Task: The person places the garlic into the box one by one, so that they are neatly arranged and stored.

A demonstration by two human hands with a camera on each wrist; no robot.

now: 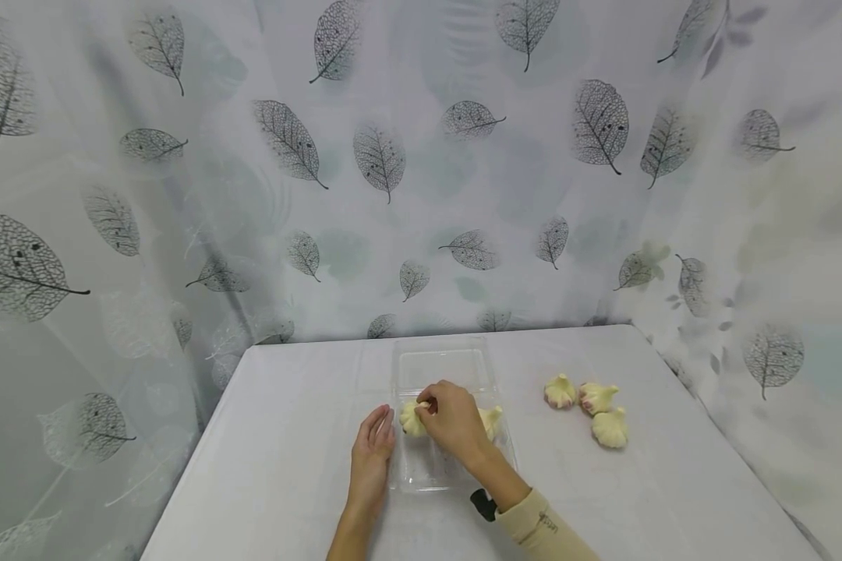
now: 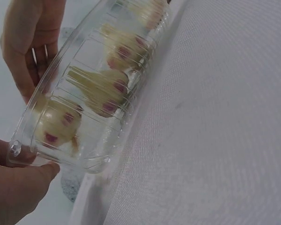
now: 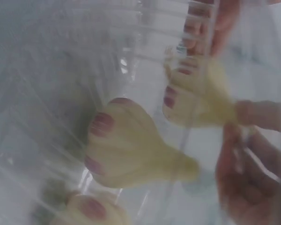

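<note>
My right hand (image 1: 456, 421) reaches over a clear plastic clamshell box (image 1: 431, 471), its thumb and fingertips pinching the stem of a garlic bulb (image 1: 412, 419). That pale yellow bulb with purple patches sits at the box's left end. In the right wrist view, the pinched bulb (image 3: 199, 93) has its stem between the fingertips. Along the left side of the box is my left hand (image 1: 373, 452), fingers mostly straight and touching its wall. More bulbs stand in a row inside the box, including a middle one (image 2: 105, 91) and one at the right (image 1: 491, 421); my right hand partly covers the row.
Three loose garlic bulbs lie on the white table (image 1: 288, 436) right of the box: one at left (image 1: 560, 391), one behind (image 1: 596, 397) and one nearer (image 1: 610, 428). The box's transparent lid (image 1: 442, 366) lies folded back. A leaf-print curtain (image 1: 421, 156) hangs behind the table.
</note>
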